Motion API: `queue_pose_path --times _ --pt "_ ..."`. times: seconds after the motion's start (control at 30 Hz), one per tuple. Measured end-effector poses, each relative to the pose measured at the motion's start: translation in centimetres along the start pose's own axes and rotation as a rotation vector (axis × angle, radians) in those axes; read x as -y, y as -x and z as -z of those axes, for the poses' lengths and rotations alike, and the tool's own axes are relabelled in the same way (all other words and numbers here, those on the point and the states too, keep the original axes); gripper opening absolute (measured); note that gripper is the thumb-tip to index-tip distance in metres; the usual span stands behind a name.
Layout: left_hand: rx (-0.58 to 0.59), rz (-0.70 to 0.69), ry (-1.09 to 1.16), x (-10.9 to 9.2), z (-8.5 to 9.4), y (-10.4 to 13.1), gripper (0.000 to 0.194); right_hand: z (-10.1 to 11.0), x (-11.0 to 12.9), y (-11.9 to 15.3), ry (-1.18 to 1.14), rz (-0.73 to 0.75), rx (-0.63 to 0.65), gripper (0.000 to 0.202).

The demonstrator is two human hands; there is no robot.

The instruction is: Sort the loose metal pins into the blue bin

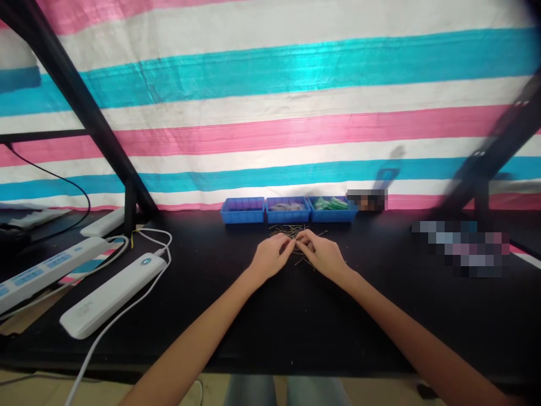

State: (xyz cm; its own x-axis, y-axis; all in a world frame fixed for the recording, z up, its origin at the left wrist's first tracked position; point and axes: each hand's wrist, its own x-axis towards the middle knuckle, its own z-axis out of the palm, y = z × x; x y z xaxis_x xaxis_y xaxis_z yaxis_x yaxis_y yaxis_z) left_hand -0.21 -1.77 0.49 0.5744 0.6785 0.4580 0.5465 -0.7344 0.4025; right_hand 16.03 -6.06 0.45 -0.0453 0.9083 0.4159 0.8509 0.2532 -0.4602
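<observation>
Two hands (269,256) (323,252) | curled close, can't tell if pinching | thin sticks (289,229) beneath, just beyond

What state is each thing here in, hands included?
Left hand: fingers bent, grip unclear
Right hand: fingers bent, grip unclear
Thin sticks: loose, scattered around the fingertips
Left blue bin: open-topped, contents unclear
Middle blue bin: open-topped, holding whitish items
Right blue bin: open-topped, holding green items
White power strip: lying sockets up
White elongated device: lying flat, cable attached
Striped sheet: hanging, wrinkled

Thin, golden-brown stick-like pieces (289,229) are strewn in a loose, crisscrossed pile on the black desk (296,327)
</observation>
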Motion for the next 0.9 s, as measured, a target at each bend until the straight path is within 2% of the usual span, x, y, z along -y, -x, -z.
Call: queue_pose_path --times 0.13,0.3,0.47,0.63,0.77,0.9 --pt "-0.073 0.11 0.137 -1.3 -0.6 0.3 0.035 0.5 0.3 0.1 -0.039 -0.003 -0.049 0.018" --pt "-0.144 0.199 0.323 -1.3 -1.4 0.2 0.036 0.3 0.2 0.2 -0.069 0.089 -0.115 0.022" --pt "-0.183 0.215 0.449 -0.8 -1.7 -0.1 0.033 -0.1 -0.3 0.2 -0.125 0.118 -0.128 0.025" --pt "-0.267 0.238 0.526 -0.7 -1.7 -0.2 0.03 0.0 -0.3 0.0 -0.128 0.036 -0.216 0.023" --pt "-0.313 0.245 0.62 -0.7 -1.8 -0.2 0.028 0.0 -0.3 -0.2 -0.231 -0.007 -0.283 0.025" --pt "-0.32 0.231 0.649 -0.9 -1.9 -0.2 0.025 -0.6 -0.3 -0.1 -0.295 -0.005 -0.26 0.027"
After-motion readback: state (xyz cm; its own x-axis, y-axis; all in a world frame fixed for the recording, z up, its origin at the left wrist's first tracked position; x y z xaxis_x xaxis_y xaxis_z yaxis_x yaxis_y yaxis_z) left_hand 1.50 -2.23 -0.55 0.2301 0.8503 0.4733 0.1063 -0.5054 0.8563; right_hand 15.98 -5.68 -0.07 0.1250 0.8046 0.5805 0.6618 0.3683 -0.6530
